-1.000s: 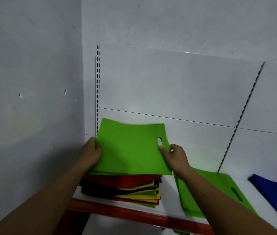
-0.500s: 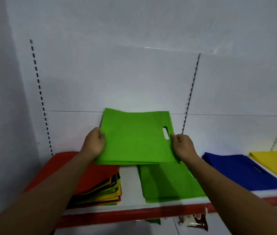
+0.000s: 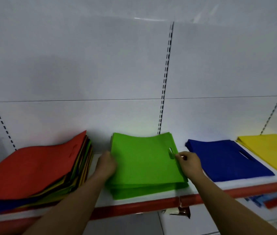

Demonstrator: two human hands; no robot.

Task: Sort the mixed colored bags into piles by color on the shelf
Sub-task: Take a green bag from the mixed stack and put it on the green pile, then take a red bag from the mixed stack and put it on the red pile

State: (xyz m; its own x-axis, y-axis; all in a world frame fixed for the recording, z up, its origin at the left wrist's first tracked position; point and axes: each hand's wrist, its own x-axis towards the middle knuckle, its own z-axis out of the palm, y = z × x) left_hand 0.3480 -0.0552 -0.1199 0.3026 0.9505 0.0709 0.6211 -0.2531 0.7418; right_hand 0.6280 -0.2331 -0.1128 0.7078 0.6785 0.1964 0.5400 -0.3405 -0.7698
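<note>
1. Right hand: thumb and forefinger pinch the right edge of the flat lime-green fabric bag, just below its die-cut handle slot. The other fingers are loosely curled.
2. Left hand: on the same bag's left edge, back of hand up, fingers wrapped round the edge. It is blurred, so finger detail is unreadable.
3. The bag lies roughly flat, far edge slightly bowed, on top of the pile of matching green bags. The pile's near edge shows past it at 6 o'clock.
4. The pile sits mid-view on the white shelf board with red front lip.
5. 9 o'clock of the pile: mixed stack of bags, red one on top, with yellow, green, blue and dark edges fanned beneath. It is near the pile but apart, with the left hand between them.
6. 3 o'clock: pile of royal-blue bags, slot visible. Bare white shelf separates it from the green.
7. Further out, about 2 o'clock: pile of yellow bags, just beside the blue. A red sliver shows at the frame edge beyond it; I can't tell what it is.
8. 12 o'clock: slotted vertical upright on the white back panel, rising behind the green pile's far right corner.
</note>
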